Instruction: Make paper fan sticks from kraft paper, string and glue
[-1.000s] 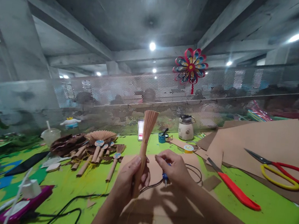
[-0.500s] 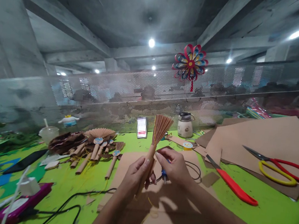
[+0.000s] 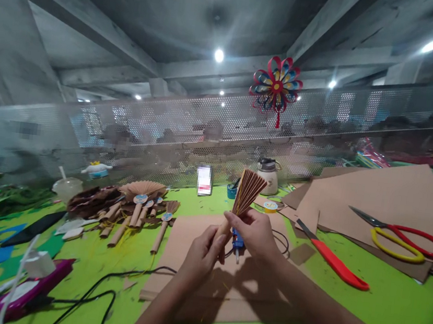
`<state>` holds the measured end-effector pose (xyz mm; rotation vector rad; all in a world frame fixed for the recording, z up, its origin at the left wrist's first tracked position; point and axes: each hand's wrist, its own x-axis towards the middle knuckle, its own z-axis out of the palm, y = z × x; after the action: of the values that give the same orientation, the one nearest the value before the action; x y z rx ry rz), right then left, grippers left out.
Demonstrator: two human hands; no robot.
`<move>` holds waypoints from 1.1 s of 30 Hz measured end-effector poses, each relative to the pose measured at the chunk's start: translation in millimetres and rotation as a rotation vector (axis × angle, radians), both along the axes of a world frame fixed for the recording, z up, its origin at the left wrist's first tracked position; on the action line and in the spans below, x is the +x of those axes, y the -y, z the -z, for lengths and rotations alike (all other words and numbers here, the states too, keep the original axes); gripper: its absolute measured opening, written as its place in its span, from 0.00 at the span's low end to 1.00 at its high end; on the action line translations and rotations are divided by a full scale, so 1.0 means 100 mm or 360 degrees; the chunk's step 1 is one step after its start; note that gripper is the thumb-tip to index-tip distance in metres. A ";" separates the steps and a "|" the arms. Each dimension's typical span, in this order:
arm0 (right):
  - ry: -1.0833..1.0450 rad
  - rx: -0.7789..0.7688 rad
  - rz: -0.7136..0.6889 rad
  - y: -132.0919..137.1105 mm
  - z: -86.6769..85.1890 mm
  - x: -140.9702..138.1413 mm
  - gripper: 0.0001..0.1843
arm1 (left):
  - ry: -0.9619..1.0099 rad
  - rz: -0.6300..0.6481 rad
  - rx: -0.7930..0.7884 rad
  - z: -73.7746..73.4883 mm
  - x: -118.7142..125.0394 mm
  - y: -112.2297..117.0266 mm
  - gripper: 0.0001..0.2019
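**Brown paper took centre stage: full attention on the neck of the paper fan (image 3: 249,191)**

And there lay the big one, the green table (image 3: 391,312), running right across the scene. On its right sprawled the stack of brown sheets (image 3: 378,195); below the action lay another, the work sheet (image 3: 184,231). Off to the left sat a group of fans (image 3: 142,190), pleated tops and rolled handles lying close together. On the right rested the scissors (image 3: 384,225), with the red-handled cutter (image 3: 340,264) nearer the middle.

Now the hands — both occupied! The left hand (image 3: 203,252) was wrapped round the rolled handle, while the right hand (image 3: 255,235) had thumb and fingers pinched in at the neck, where pleats met handle. The paper fan tilted rightward, raised above the work sheet, its folds partly spread. Just below the right hand showed a blue tool (image 3: 237,240); whether any finger touched it, I couldn't tell.

The step in hand looked like working that join. The next move seemed to call for a firm left hold and light right fingertips — enough to control the folds without creasing them.
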<state>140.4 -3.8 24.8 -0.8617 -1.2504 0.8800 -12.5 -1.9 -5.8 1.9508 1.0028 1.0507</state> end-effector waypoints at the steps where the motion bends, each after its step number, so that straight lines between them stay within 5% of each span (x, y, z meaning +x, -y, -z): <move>1: -0.0025 -0.0032 -0.0010 0.01 -0.02 0.01 0.20 | -0.0035 -0.0013 0.0033 0.01 0.00 0.01 0.15; 10: -0.0005 -0.0134 -0.0104 -0.05 -0.02 0.06 0.22 | -0.0057 0.0012 -0.0023 0.00 0.04 0.04 0.15; 16: -0.0194 -0.0162 0.0039 -0.10 -0.04 0.07 0.24 | -0.0540 -0.0412 0.0475 0.04 0.06 0.04 0.12; 23: -0.0340 -0.0367 -0.0160 -0.08 -0.02 0.04 0.23 | -0.0904 -0.0670 0.0871 0.09 0.08 0.04 0.12; 33: -0.0229 -0.0267 -0.0148 -0.13 0.05 0.05 0.23 | -0.0766 -0.0493 0.0568 0.09 0.08 0.03 0.12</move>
<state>145.4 9.3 19.6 -0.8614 -1.1097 1.1142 -4.0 -4.9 -15.1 2.4694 1.4990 0.9944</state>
